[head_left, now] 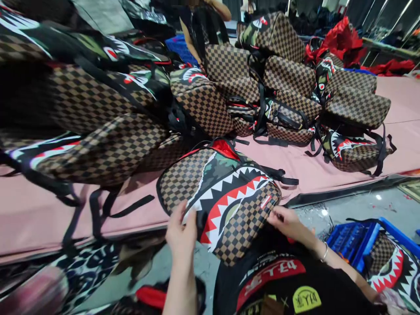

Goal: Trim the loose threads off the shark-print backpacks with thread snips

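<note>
A checkered brown backpack [241, 236] with a red, white and black shark-mouth print lies tilted at the near edge of the pink table, its base towards me. Its top is unzipped and shows a red lining [224, 148]. My left hand [182, 229] grips the backpack's left edge between thumb and fingers. At its lower right corner, my right hand [288, 224] pinches the edge with curled fingers; the fingertips are partly hidden. Black straps [282, 176] stick out on the backpack's right side.
Similar backpacks [111, 148] are piled on the left and along the back of the pink table [407, 105]. Another person [210, 26] stands behind the pile. A blue crate [356, 240] with a backpack stands at lower right; red bags [344, 41] lie farther back.
</note>
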### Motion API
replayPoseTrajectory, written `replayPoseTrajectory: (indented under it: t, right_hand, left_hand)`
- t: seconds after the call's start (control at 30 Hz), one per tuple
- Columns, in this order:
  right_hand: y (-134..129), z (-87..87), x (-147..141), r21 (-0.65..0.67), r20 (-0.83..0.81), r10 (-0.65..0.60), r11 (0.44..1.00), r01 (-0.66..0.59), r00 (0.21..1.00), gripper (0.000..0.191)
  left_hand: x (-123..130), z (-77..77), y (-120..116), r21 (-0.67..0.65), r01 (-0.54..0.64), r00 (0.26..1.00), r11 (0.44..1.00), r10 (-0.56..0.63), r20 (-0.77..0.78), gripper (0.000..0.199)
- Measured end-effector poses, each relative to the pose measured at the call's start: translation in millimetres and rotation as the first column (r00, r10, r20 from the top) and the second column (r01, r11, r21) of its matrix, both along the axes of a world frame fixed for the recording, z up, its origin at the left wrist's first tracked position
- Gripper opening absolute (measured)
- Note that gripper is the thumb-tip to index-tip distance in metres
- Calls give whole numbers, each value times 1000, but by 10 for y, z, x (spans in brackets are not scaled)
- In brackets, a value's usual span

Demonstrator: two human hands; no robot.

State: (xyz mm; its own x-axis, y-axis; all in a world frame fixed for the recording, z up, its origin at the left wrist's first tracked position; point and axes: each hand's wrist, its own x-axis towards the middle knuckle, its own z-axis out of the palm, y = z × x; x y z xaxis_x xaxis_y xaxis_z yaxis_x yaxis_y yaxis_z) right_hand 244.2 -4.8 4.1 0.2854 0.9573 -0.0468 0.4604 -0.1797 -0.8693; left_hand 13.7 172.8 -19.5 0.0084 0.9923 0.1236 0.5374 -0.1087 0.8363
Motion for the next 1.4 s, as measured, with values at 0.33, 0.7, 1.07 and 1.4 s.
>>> replayPoseTrajectory:
  t: [0.33, 0.7, 1.07, 1.4]
  right_hand:
    - [-250, -250, 379, -42, -162, -363, 932, 361, 918, 41]
    - [-416, -179, 341, 9, 38, -374, 928, 373, 927, 19]
    - [-126, -58, 269, 14, 180, -389, 919, 393, 904, 22]
    - [67, 106, 287, -165, 418, -240, 929, 333, 876, 21]
  left_hand:
    - [1044, 197, -429, 3, 737, 676, 676, -737, -28, 24]
    - [1735, 176, -293, -39, 859, 512, 511, -858, 37, 8]
    - [1759, -130, -347, -102, 709, 702, 698, -682, 205, 16]
    - [1733, -105, -389, -84, 707, 695, 702, -668, 265, 16]
